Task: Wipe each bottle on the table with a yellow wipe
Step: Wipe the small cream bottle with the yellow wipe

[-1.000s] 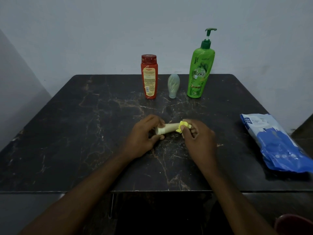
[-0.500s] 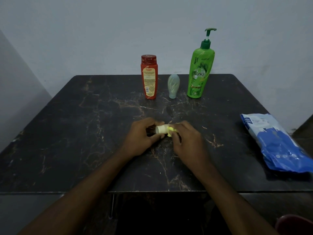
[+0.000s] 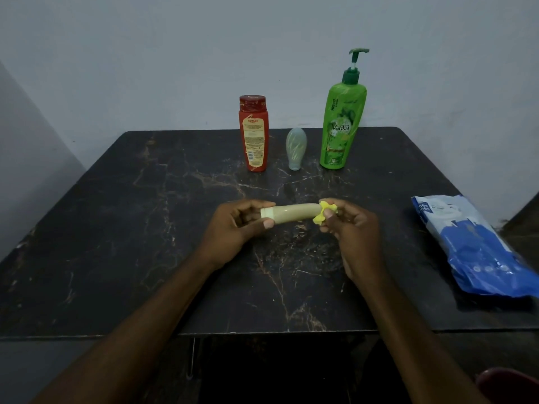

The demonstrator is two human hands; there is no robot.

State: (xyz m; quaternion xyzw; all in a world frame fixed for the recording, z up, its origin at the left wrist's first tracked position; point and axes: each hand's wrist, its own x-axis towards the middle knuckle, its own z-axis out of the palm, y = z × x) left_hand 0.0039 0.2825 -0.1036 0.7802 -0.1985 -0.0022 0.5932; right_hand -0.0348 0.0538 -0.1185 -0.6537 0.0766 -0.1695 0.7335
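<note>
My left hand [image 3: 233, 225] closes on the cap end of the cream bottle [image 3: 291, 215], holding it level above the table [image 3: 116, 228], so my right hand [image 3: 350, 231], pinching the yellow wipe [image 3: 322, 212], can rub its far end.

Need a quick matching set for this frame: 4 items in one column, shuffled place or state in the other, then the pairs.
Items:
1. beige bottle
2. yellow wipe
3. green pump bottle
4. blue wipe pack

Places or states:
A. lying flat near the table's right edge
B. standing upright at the back of the table
C. held sideways by its cap end in the left hand
D. bunched in the right hand fingers, at the bottle's end

Pairs: 1-C, 2-D, 3-B, 4-A
</note>
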